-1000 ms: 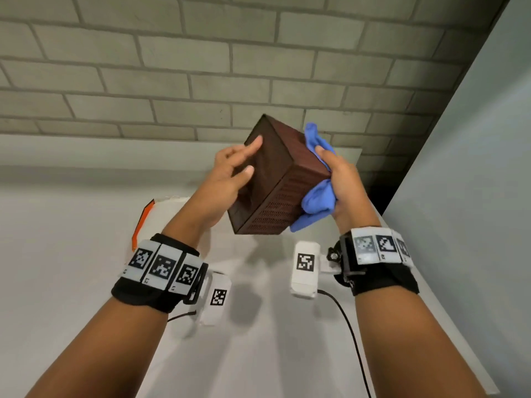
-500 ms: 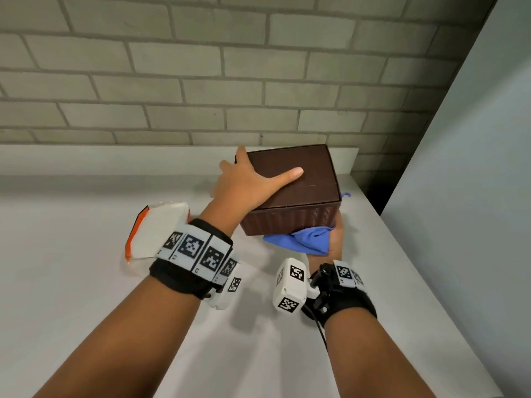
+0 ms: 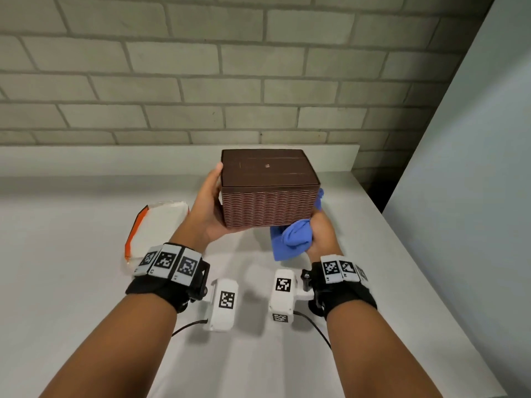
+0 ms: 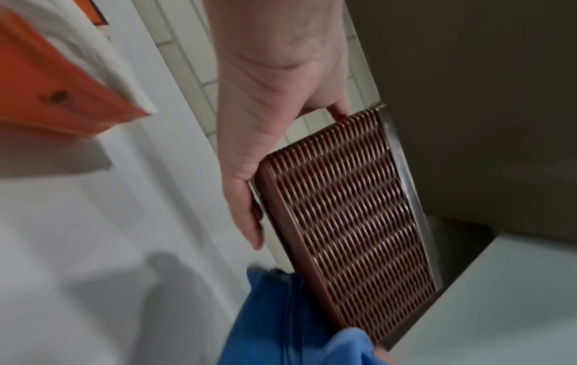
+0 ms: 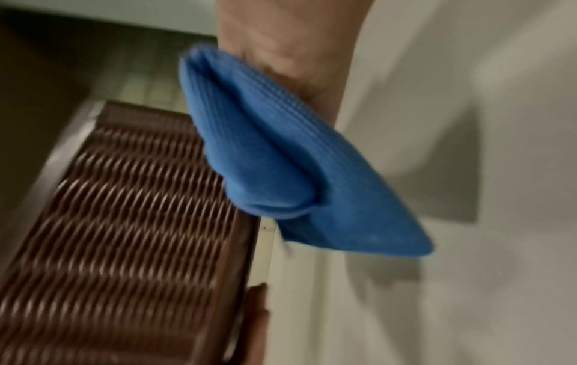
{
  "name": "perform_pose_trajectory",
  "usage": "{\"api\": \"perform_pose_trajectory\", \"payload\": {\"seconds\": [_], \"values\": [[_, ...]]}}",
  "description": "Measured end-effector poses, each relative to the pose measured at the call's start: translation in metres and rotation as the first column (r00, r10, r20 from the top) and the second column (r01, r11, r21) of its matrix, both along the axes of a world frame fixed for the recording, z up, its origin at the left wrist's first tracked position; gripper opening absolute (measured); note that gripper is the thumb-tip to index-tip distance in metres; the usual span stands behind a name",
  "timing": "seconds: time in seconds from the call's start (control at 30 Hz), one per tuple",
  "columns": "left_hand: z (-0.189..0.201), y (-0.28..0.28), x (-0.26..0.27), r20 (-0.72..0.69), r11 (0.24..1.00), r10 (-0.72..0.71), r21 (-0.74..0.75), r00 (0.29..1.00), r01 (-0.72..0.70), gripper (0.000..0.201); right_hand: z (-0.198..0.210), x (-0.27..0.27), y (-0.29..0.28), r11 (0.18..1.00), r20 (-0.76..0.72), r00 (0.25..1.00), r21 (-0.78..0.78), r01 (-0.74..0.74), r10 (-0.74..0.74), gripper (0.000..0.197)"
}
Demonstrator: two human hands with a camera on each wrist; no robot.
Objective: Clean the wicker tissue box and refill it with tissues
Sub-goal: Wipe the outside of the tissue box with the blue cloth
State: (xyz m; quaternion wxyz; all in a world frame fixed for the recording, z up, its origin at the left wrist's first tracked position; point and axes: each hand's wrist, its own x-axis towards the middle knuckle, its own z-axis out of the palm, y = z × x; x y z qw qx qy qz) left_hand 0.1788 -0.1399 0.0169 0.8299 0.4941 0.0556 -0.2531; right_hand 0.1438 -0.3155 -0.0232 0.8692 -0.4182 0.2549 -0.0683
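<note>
The left hand (image 3: 211, 209) grasps the brown wicker tissue box (image 3: 268, 189) by its left end, holding it above the table (image 3: 71, 297). The right hand (image 3: 323, 234) clutches a bunched blue cloth (image 3: 293, 239) against the box's lower right corner. Left of the left hand, a white-and-orange tissue pack (image 3: 156, 225) lies flat.

Woven brown plastic, blue cloth, matt white surfaces

The wicker tissue box (image 3: 268, 206) has ribbed, basket-weave sides in brown that catch small glints of light, and a smooth, faintly sheened flat face on top. The blue cloth (image 3: 293, 239) looks like soft microfibre with a fine ribbed knit, matt and bunched into folds. The tissue pack (image 3: 156, 225) wears a thin glossy film, orange along one edge. The tabletop (image 3: 71, 282) is smooth, matt white. Behind it, the brick wall (image 3: 201, 81) is rough and dull, painted pale.
</note>
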Motion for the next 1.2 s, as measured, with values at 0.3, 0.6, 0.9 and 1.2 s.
{"api": "perform_pose_trajectory", "payload": {"seconds": [0.3, 0.6, 0.9, 1.2], "values": [[-0.012, 0.017, 0.003, 0.092, 0.989, 0.131, 0.058, 0.987, -0.136, 0.040, 0.036, 0.011, -0.017, 0.849, 0.254, 0.967, -0.502, 0.162, -0.034, 0.021], [-0.014, -0.007, -0.004, 0.121, 0.990, 0.125, 0.046, 0.985, -0.131, 0.045, 0.084, 0.002, 0.050, -0.100, -0.176, 0.894, -0.984, -0.147, 0.413, 0.045], [-0.021, 0.002, -0.012, 0.214, 0.975, 0.171, 0.105, 0.962, -0.197, 0.042, 0.081, -0.004, 0.057, -0.414, -0.463, 0.755, -0.867, -0.276, 0.465, 0.055], [-0.016, 0.006, -0.021, 0.205, 0.989, 0.092, 0.095, 0.974, -0.113, 0.033, 0.062, 0.016, 0.039, -0.390, -0.234, 0.952, -0.910, -0.142, 0.198, 0.050]]}}
